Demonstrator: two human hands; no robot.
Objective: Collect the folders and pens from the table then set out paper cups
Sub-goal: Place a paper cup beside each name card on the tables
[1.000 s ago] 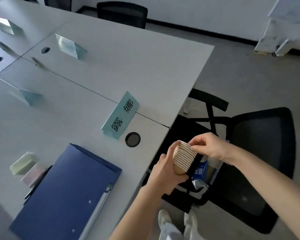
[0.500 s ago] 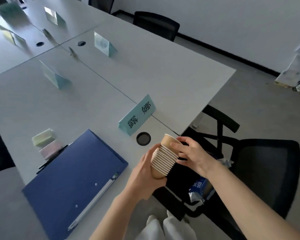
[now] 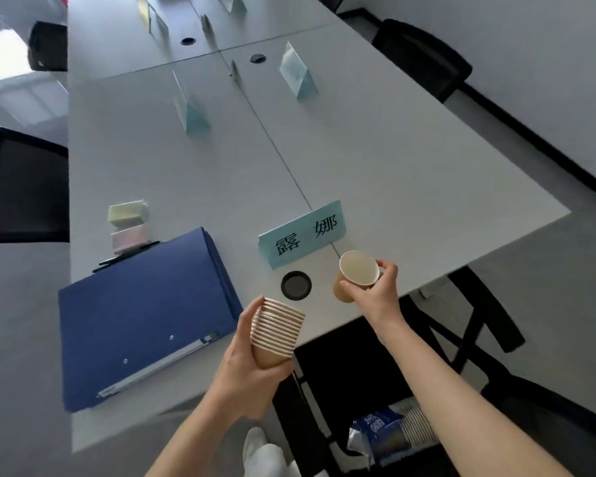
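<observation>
Nearest, left hand [image 3: 245, 370] grips the cup stack [image 3: 277, 330] around its base. Beyond, right hand [image 3: 375, 290] pinches one cup [image 3: 356, 270] at its rim above the table [image 3: 410, 173] edge; it's light, thin paper that likely crushes easily.

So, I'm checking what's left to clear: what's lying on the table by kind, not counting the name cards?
Blue plastic folder: 1
Black pen: 1, maybe more, hard to tell
Pastel sticky-note blocks: 2, yellow-green and pink
Total: 4
</observation>
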